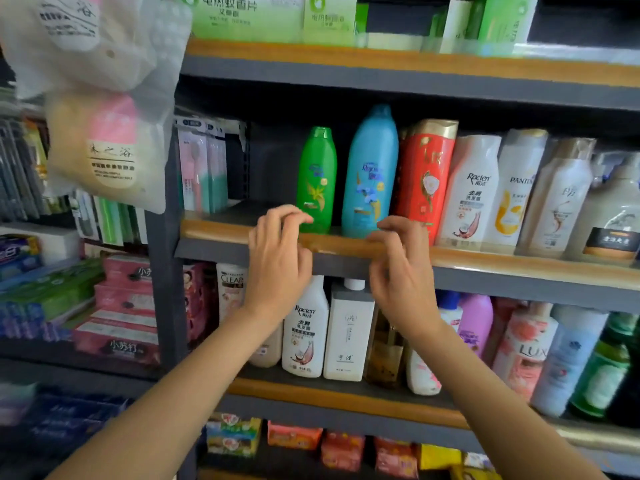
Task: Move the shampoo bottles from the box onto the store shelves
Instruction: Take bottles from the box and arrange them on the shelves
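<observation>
A green shampoo bottle [317, 178] and a taller blue one [370, 174] stand upright side by side on the middle shelf [221, 230]. My left hand [277, 261] hovers just in front of the green bottle's base, fingers loosely curled and holding nothing. In front of the blue bottle's base my right hand [398, 271] does the same, empty. Both hands are at the shelf's wooden front lip. A red bottle [424, 181] and several white bottles [474, 192] fill the shelf to the right. The box is out of view.
Left of the green bottle the middle shelf has a bare gap up to hanging toothbrush packs [201, 168]. The lower shelf [346, 398] holds more bottles. Green boxes [242, 15] sit on the top shelf. Plastic bags [104, 133] hang at the upper left.
</observation>
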